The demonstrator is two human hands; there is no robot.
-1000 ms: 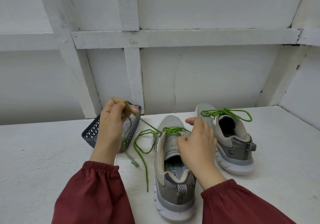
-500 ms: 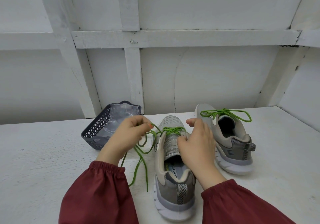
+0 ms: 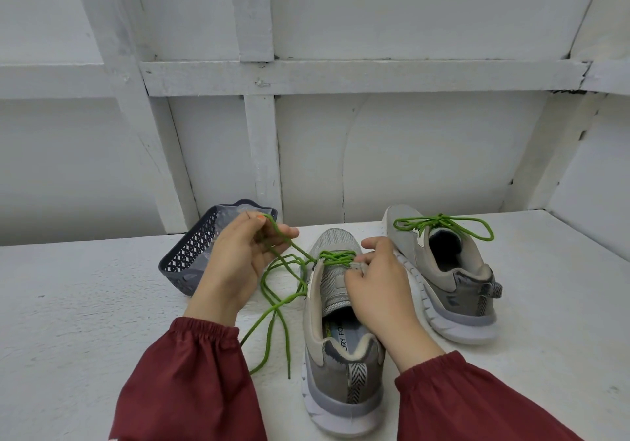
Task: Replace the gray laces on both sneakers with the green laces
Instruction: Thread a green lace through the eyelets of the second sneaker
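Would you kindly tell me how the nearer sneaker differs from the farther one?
The near sneaker has its green lace only partly threaded, ends loose on the table; the far sneaker has a tied bow. The right hand holds the near sneaker, the left hand pinches its lace; the far sneaker is untouched. Both are gray, toes pointing away.
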